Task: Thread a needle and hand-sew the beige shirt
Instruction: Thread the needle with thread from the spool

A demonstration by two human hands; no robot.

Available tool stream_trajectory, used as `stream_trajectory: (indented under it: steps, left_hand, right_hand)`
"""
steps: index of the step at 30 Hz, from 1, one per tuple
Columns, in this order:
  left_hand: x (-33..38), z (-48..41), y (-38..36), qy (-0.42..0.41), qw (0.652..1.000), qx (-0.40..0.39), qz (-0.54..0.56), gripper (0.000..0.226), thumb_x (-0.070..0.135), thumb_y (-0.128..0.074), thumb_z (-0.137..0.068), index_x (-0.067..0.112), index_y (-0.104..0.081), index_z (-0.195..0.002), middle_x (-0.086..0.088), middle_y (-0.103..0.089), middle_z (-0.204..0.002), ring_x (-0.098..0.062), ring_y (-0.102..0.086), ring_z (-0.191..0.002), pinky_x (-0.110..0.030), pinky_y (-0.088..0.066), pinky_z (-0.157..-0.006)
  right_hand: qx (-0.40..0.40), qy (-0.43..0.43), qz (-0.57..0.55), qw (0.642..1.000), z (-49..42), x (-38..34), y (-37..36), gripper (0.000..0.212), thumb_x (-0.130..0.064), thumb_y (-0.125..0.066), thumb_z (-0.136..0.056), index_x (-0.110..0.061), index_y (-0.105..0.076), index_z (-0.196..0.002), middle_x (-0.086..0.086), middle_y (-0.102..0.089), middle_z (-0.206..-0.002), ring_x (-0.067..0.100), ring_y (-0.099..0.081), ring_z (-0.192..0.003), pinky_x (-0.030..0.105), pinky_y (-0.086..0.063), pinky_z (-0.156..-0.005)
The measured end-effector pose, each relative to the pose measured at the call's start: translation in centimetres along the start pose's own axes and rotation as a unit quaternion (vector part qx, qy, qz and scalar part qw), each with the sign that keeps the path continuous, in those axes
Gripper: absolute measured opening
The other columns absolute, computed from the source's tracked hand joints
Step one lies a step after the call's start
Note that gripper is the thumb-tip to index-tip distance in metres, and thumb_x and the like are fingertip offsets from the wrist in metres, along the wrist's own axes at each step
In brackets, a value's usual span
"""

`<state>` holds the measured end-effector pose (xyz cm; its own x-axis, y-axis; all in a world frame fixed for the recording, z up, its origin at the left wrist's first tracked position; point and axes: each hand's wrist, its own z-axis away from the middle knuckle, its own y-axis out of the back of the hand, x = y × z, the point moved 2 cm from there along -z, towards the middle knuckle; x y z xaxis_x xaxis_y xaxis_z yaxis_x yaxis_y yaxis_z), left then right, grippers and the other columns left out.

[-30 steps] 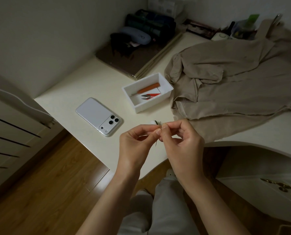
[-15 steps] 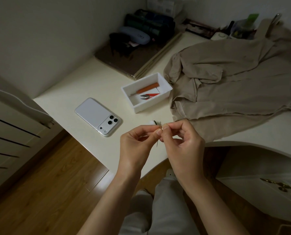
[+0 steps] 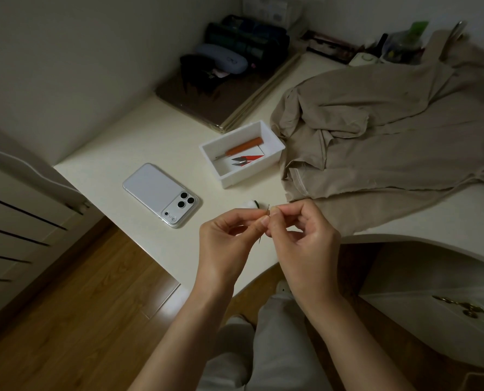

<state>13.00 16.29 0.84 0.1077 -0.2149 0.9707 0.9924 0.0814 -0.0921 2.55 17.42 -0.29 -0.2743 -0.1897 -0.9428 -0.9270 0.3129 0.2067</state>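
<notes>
My left hand (image 3: 229,238) pinches a thin needle (image 3: 265,218) between thumb and forefinger, its eye end up and its point down. My right hand (image 3: 302,235) meets it fingertip to fingertip and pinches at the needle's top, where the thread is too fine to make out. Both hands hover over the front edge of the cream table (image 3: 150,136). Just behind them lies a small white thread spool (image 3: 249,204), partly hidden. The beige shirt (image 3: 382,131) lies crumpled over the right half of the table.
A white phone (image 3: 161,194) lies face down at the left. A white tray (image 3: 274,153) holds an orange-handled tool (image 3: 243,146) and red thread snips (image 3: 246,160). Books, cases and bottles crowd the back. Wooden floor and my light trousers (image 3: 274,345) are below.
Nothing has visibly changed apart from a slight shift of the view; both hands stay pinched together at the needle.
</notes>
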Motion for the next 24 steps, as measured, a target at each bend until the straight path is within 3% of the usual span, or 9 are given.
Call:
stream_trajectory:
  steps: [11, 15, 20, 24]
  left_hand:
    - [-0.24, 0.23, 0.23, -0.015, 1.000, 0.006, -0.022, 0.010, 0.027, -0.071, -0.062, 0.022, -0.074, -0.071, 0.001, -0.073, -0.074, -0.015, -0.069, -0.074, -0.022, -0.055, -0.071]
    - [-0.25, 0.24, 0.25, -0.019, 0.999, 0.015, -0.032, 0.012, 0.029, -0.071, -0.062, 0.022, -0.075, -0.071, -0.001, -0.073, -0.075, -0.017, -0.070, -0.075, -0.028, -0.055, -0.075]
    - [-0.32, 0.25, 0.36, -0.030, 0.997, 0.033, -0.059, 0.005, 0.024, -0.075, -0.067, 0.024, -0.075, -0.072, 0.002, -0.074, -0.076, -0.014, -0.069, -0.078, -0.037, -0.054, -0.083]
    - [-0.77, 0.08, 0.56, -0.077, 0.988, 0.061, -0.117, 0.015, 0.015, -0.077, -0.073, 0.030, -0.074, -0.073, 0.011, -0.072, -0.075, -0.010, -0.066, -0.083, -0.027, -0.051, -0.079]
  right_hand:
    - [0.001, 0.013, 0.006, 1.000, 0.08, 0.05, 0.07, 0.012, -0.006, -0.064, -0.086, -0.017, -0.059, -0.086, -0.010, -0.063, -0.077, 0.000, -0.067, -0.076, 0.007, -0.050, -0.060]
    - [0.002, 0.010, -0.003, 1.000, 0.12, -0.02, -0.01, 0.006, -0.012, -0.062, -0.085, -0.017, -0.059, -0.086, -0.010, -0.064, -0.077, 0.001, -0.067, -0.075, 0.008, -0.050, -0.060]
    - [-0.007, -0.012, -0.013, 1.000, 0.19, -0.13, 0.05, 0.012, -0.005, -0.064, -0.087, -0.016, -0.061, -0.086, -0.008, -0.065, -0.075, 0.001, -0.067, -0.072, 0.007, -0.049, -0.059]
    - [-0.016, -0.044, -0.029, 0.998, 0.22, -0.22, 0.00, 0.011, -0.010, -0.061, -0.088, -0.021, -0.061, -0.088, -0.009, -0.065, -0.073, 0.001, -0.066, -0.070, 0.011, -0.052, -0.060]
